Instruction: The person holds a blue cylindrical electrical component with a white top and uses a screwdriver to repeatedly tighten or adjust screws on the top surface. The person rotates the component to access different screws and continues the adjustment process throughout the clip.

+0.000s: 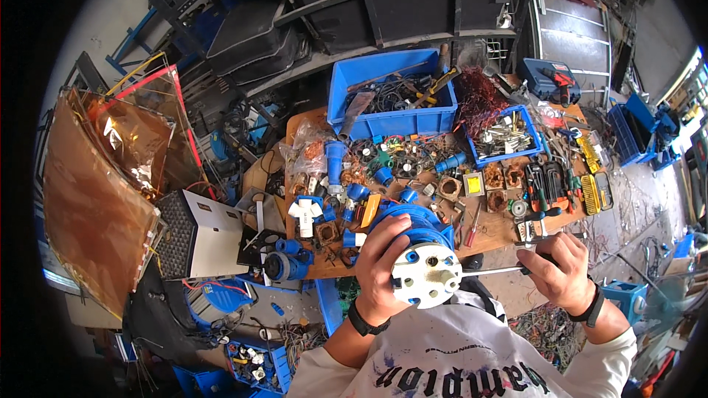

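Note:
My left hand (377, 273) is wrapped round a large industrial plug connector (426, 277) with a blue shell and a round cream face with several holes and a short post. The face is turned toward me. On the right, my right hand (554, 271) grips a screwdriver (493, 272), its metal shaft pointing left at the connector's side. Whether its tip touches the connector I cannot tell. The screwdriver's handle is mostly hidden in my fingers. Beyond my hands, a wooden table (483, 234) carries blue connectors, a white fitting (304, 215) and a red-handled screwdriver (472, 230).
A blue bin (394, 127) of tools and cables stands at the table's back, with a smaller blue tray (507, 151) of metal parts beside it. Hand tools (549, 184) lie at the right. A white box (210, 232) stands left; cable scraps cover the floor.

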{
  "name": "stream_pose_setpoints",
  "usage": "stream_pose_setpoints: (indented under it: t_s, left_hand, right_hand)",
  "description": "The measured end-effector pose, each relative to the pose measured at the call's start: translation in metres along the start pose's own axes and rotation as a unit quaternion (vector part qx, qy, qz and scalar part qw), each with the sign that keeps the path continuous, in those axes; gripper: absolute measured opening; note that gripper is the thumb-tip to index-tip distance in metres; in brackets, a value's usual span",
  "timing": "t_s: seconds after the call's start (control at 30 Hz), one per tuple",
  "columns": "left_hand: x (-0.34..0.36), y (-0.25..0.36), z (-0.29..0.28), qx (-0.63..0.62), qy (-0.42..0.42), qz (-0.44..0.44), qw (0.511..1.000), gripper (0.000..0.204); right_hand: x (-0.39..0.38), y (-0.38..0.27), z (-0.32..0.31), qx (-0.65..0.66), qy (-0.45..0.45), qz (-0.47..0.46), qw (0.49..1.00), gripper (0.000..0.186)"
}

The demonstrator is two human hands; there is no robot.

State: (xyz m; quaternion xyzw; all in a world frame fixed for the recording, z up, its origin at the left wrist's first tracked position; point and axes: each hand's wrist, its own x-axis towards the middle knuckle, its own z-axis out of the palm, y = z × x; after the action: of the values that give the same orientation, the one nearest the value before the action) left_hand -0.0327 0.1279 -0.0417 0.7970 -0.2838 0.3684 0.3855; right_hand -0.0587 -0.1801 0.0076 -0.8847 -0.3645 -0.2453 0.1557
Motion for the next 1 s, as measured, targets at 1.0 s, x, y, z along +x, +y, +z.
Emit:
stream_pose_setpoints:
  t_s: [1.0]
  left_hand:
    - [0.002, -0.019, -0.005, -0.539, -0.039, -0.412, 0.734, 0.100]
  right_hand:
    - [0.030, -0.022, -0.019, 0.265, -0.096, 0.226, 0.932, 0.042]
